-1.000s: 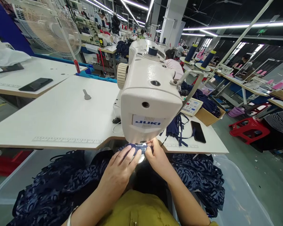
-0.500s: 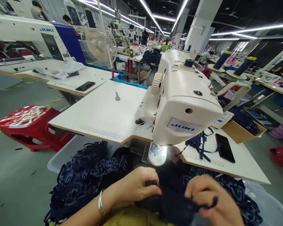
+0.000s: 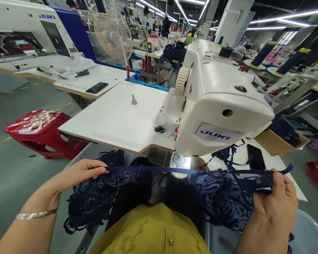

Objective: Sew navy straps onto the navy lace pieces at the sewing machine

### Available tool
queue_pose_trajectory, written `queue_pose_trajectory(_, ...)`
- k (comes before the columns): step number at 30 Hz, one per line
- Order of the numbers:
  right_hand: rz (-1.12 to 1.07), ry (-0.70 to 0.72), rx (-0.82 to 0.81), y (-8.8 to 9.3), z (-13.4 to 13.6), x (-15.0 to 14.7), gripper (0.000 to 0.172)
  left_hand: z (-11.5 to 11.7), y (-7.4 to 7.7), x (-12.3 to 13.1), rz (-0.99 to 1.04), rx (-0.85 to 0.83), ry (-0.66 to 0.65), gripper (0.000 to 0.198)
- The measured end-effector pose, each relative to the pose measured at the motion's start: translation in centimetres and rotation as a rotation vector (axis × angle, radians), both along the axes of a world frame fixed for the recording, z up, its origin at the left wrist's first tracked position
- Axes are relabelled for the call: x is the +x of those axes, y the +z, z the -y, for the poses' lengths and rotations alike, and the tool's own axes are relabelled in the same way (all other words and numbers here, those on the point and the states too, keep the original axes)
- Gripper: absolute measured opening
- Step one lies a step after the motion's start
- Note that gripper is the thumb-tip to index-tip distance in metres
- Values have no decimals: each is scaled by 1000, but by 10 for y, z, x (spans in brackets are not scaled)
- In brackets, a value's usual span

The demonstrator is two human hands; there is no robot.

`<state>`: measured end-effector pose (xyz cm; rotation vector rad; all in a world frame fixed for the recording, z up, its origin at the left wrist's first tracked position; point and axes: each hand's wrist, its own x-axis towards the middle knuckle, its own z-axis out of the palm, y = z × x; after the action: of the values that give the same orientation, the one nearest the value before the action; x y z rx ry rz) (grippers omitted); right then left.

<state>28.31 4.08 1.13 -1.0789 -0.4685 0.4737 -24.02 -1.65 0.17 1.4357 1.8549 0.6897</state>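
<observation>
A narrow navy strap (image 3: 159,170) runs taut across my lap, in front of the white JUKI sewing machine (image 3: 214,106). My left hand (image 3: 81,171) pinches its left end, fingers closed. My right hand (image 3: 277,201) grips the other end together with a piece of navy fabric. Below the strap lies a heap of navy lace fabric (image 3: 100,192) spilling over my lap and into plastic bins at both sides. The machine's lit needle area (image 3: 181,163) sits just behind the strap's middle.
The white sewing table (image 3: 116,120) holds a small grey knob (image 3: 134,100), and a black phone (image 3: 254,158) lies at its right. A red stool (image 3: 39,132) stands on the floor at left. Another table with a fan (image 3: 113,33) and other workers lie behind.
My hands left the needle area, drew back to my lap, then spread apart, pulling the navy strap taut between them. My view swung left.
</observation>
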Motion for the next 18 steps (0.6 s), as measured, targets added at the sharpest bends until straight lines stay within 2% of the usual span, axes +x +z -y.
queue_pose_trajectory(3, -12, 50, 12, -3, -1, -9, 18, 7, -6, -13, 209, -113, 4, 20)
queue_pose_trajectory(5, -29, 88, -24, -3, -1, -12, 16, 6, -13, -17, 317, -58, 136, 21)
queue_pose_trajectory(9, 8, 139, -60, 1, 6, -22, 11, -10, -23, -11, 465, 337, 440, 12)
queue_pose_trajectory(12, 49, 192, -60, 3, 18, -39, 11, -26, -15, 7, 641, 616, 554, 18)
queue_pose_trajectory(15, 200, 265, -92, 2, 35, -64, 15, -33, 1, 44, 799, 668, 477, 14)
queue_pose_trajectory(18, 563, 399, -169, -1, 50, -90, 17, -26, 13, 103, 896, 499, 239, 16)
